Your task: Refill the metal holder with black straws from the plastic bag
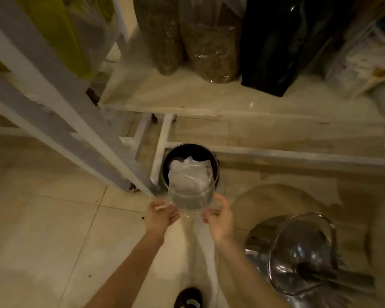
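Both hands hold a clear plastic bag [192,192] out over a round dark bin [190,161] that stands on the tiled floor [42,218] beside the foot of a white shelf frame [162,141]. The left hand [159,215] pinches the bag's near left edge between thumb and fingers, and the right hand [220,218] grips the near right edge the same way, so the thin film is stretched between them. The bag looks glossy, creased and see-through; whether any black straws are in it cannot be told, and the metal holder cannot be picked out. Inside the bin lies crumpled pale plastic or paper against a black lining. On the pale wooden shelf [209,96] above stand two clear sacks [187,41] packed with brownish-green dried matter, a shiny black bag [282,43] and a printed white package [365,52] at the right. A chrome stool [305,254] with a curved rail and round mirror-bright base stands at lower right. A dark shoe [188,297] shows at the bottom edge
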Demonstrator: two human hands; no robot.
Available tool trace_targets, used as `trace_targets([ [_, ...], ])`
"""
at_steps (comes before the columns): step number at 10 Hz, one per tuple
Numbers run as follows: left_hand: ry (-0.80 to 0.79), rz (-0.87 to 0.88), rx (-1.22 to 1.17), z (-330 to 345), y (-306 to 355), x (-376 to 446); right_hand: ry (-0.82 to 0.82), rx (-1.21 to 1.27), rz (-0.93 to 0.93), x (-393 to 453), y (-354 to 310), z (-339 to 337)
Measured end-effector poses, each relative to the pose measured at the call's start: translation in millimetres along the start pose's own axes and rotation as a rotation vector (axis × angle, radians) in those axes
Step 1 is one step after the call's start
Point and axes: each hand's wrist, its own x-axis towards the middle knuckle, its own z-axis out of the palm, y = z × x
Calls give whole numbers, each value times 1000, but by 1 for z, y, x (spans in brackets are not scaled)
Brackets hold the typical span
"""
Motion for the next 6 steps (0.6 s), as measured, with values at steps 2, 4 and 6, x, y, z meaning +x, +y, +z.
trace_targets([
  [2, -200, 21, 87, 4, -24, 64, -44, -79, 40, 71, 46, 25],
  [4, -274, -14, 282, -17, -25, 43, -65, -155, 170, 48, 34, 7],
  [6, -272, 11, 428, -15, 23, -21, -116, -185, 55, -9, -33, -13],
])
